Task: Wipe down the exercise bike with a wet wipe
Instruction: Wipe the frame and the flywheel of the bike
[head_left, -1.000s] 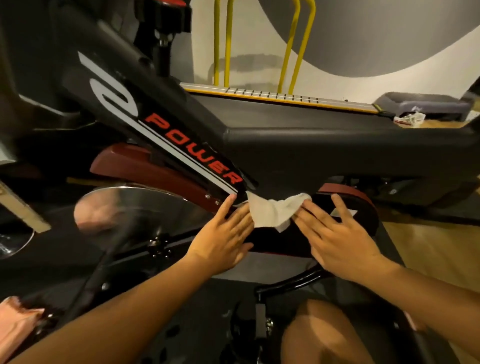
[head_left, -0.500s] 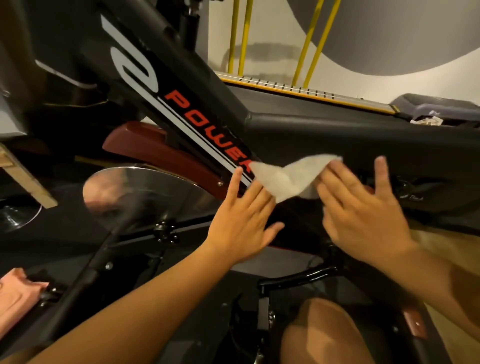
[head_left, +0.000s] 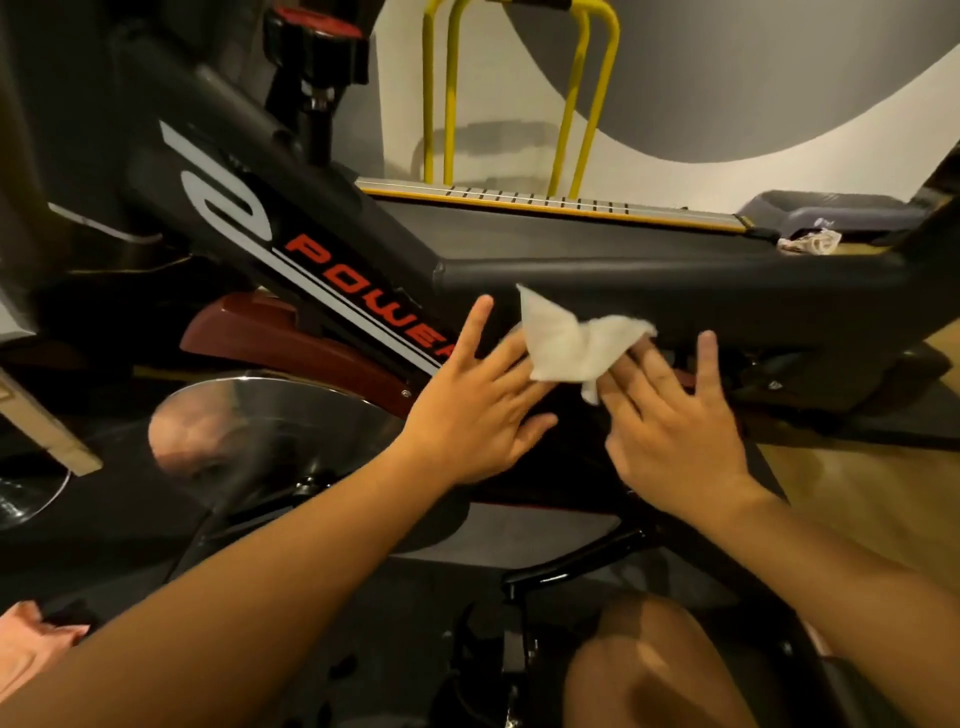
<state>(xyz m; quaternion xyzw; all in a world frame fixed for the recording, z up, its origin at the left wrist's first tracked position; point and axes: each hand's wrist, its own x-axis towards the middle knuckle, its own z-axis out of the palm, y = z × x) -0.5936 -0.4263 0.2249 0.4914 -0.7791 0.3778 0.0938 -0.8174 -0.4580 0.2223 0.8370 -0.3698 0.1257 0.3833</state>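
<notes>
Both forearms reach forward and up from the lower edge of the view, palms turned away, and meet at the wet wipe (head_left: 571, 343). The wipe is white and crumpled. It sits against the dark underside of the exercise bike (head_left: 332, 249), just right of the red "POWER" lettering on the slanted frame tube and above the dark red guard (head_left: 291, 338).

The left hand (head_left: 478, 410) has a flat, wide-open grip. Its fingers are straight, the index finger lifted and spread apart from the rest. The other fingertips touch the wipe's left edge, and the thumb points right below them.

The right hand (head_left: 675, 431) is also spread flat with nothing curled. Its leading fingertips go behind the wipe's lower right corner. One finger stands well apart to the right, and the thumb lies low on the left. Whether either hand pinches the wipe cannot be told; the fingers look straight.

The steel flywheel (head_left: 270, 421) lies below and left of the hands. A bare knee (head_left: 649, 670) shows at the bottom.
</notes>
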